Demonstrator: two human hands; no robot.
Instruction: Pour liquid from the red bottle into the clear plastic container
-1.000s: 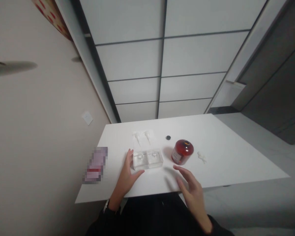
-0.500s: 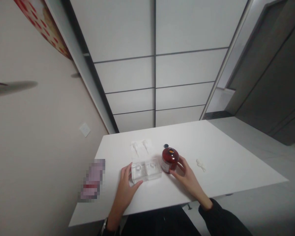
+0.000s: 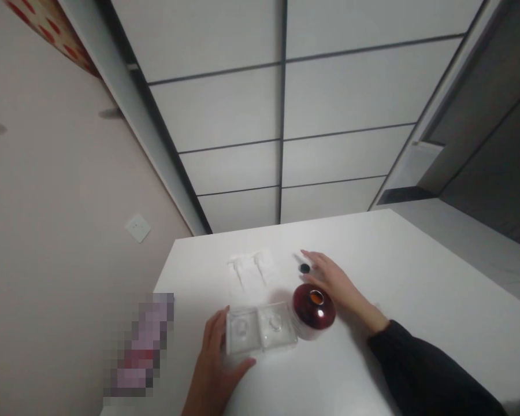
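A clear plastic box (image 3: 260,330) with two compartments lies on the white table (image 3: 416,300). My left hand (image 3: 214,364) cups its left end, thumb along the front edge. A dark red round bottle (image 3: 313,311) with an open neck stands touching the box's right end. My right hand (image 3: 331,278) reaches past the bottle, fingers stretched out over a small black cap (image 3: 304,268) farther back. Two white pump heads (image 3: 251,267) lie side by side behind the box.
A blurred pink and red object (image 3: 138,352) lies at the table's left edge. A pale wall with a socket plate (image 3: 137,227) runs along the left. White panelled sliding doors stand behind the table.
My right hand let go of the red bottle, now beside the box, and reached back to the black cap. The view has moved closer to the table.
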